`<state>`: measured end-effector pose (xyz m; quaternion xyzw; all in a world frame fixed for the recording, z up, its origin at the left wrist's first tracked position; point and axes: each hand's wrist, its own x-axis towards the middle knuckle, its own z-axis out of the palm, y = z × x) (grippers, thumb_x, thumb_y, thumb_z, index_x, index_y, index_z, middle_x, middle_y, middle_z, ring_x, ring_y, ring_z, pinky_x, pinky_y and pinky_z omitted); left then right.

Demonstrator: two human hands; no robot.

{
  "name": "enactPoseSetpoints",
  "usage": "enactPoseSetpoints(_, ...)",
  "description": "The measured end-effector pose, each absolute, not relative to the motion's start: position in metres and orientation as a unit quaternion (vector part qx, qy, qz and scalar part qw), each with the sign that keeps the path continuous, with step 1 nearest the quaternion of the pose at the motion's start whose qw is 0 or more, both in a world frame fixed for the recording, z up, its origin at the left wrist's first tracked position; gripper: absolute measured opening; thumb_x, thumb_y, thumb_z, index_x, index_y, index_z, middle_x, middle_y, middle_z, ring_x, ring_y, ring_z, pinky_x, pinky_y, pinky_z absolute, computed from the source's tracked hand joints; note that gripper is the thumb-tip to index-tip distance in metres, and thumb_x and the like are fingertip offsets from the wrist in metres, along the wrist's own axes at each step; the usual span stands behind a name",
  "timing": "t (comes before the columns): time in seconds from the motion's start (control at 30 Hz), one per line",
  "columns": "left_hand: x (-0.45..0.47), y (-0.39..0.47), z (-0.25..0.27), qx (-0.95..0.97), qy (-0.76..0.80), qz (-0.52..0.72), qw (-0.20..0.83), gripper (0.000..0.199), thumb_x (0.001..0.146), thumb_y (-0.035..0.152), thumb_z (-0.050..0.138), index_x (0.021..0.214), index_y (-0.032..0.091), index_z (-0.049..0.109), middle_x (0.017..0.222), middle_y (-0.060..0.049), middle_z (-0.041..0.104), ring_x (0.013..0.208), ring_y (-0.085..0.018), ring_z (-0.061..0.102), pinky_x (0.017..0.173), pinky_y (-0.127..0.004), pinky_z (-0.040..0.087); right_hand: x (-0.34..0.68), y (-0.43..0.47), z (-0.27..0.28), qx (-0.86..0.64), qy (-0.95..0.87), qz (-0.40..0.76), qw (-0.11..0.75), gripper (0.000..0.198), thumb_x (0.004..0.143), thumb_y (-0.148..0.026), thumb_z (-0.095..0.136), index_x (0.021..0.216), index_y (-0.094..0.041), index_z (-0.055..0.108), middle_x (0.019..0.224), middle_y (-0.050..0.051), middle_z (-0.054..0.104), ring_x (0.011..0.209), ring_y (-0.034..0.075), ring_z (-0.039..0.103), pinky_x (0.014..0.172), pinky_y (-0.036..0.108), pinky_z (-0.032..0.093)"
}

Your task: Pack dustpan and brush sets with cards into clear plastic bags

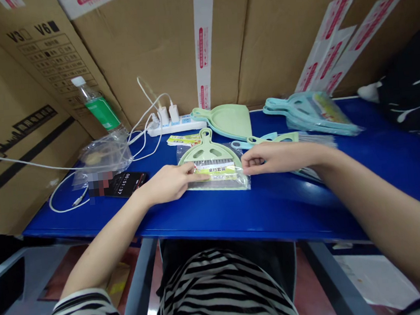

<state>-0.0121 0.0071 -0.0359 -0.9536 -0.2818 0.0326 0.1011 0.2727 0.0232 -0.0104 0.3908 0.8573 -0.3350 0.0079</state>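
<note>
On the blue table (pixel 245 218), a clear bag (pixel 245 184) holds a green dustpan (pixel 207 151).

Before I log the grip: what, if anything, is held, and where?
The right hand appears to pinch the clear bag of the green dustpan set at its right edge; the left hand touches its left side and label, grip unclear.

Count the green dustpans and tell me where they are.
At least 2: a bagged dustpan, touched by the left hand; a bare dustpan behind it. More may be stacked beneath the rear one.
</note>
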Motion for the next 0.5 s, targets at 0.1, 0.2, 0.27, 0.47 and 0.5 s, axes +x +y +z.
enactPoseSetpoints(0.1, -0.0118, 0.0068, -0.0354, -0.953, -0.283, 0.034, 0.101, 0.063, 0.085, 0.003, 0.043, 0.140, 0.034, 0.054, 0.102, -0.003, 0.060, 0.069, -0.011, 0.058, 0.067, -0.024, 0.047, 0.2699, 0.0215, -0.0110, 0.420, 0.851, -0.315, 0.010, 0.031, 0.079, -0.047, 0.053, 0.063, -0.022, 0.051, 0.063, -0.001, 0.049, 0.060, 0.014, 0.042, 0.060, 0.031, 0.034)
enactPoseSetpoints(0.2, -0.0113, 0.0062, -0.0347, -0.952, -0.286, 0.037, 0.100, 0.063, 0.086, 0.003, 0.042, 0.139, 0.034, 0.055, 0.103, -0.003, 0.060, 0.071, -0.011, 0.059, 0.067, -0.024, 0.047, 0.2678, 0.0201, -0.0109, 0.445, 0.849, -0.284, 0.006, 0.026, 0.079, -0.041, 0.052, 0.061, -0.022, 0.050, 0.061, -0.001, 0.050, 0.059, 0.014, 0.044, 0.060, 0.031, 0.034)
enactPoseSetpoints(0.27, -0.0109, 0.0061, -0.0344, -0.952, -0.286, 0.038, 0.100, 0.064, 0.085, 0.003, 0.042, 0.141, 0.034, 0.053, 0.106, -0.004, 0.061, 0.071, -0.011, 0.059, 0.066, -0.023, 0.047, 0.2671, 0.0196, -0.0110, 0.452, 0.852, -0.265, 0.001, 0.024, 0.078, -0.038, 0.051, 0.060, -0.022, 0.049, 0.059, -0.001, 0.050, 0.058, 0.014, 0.044, 0.060, 0.031, 0.034)
enactPoseSetpoints(0.47, -0.0108, 0.0067, -0.0347, -0.952, -0.289, 0.043, 0.092, 0.064, 0.085, 0.003, 0.041, 0.141, 0.033, 0.054, 0.107, -0.004, 0.062, 0.073, -0.012, 0.061, 0.066, -0.024, 0.048, 0.2678, 0.0197, -0.0111, 0.443, 0.855, -0.270, 0.001, 0.022, 0.080, -0.037, 0.050, 0.062, -0.023, 0.052, 0.059, 0.000, 0.052, 0.057, 0.014, 0.046, 0.061, 0.032, 0.035)
enactPoseSetpoints(0.5, -0.0108, 0.0067, -0.0347, -0.952, -0.289, 0.044, 0.091, 0.064, 0.085, 0.003, 0.041, 0.140, 0.033, 0.054, 0.107, -0.004, 0.062, 0.072, -0.012, 0.061, 0.065, -0.024, 0.048, 0.2681, 0.0198, -0.0109, 0.441, 0.855, -0.274, 0.000, 0.022, 0.080, -0.037, 0.050, 0.063, -0.023, 0.052, 0.059, 0.000, 0.053, 0.058, 0.015, 0.047, 0.061, 0.032, 0.036)
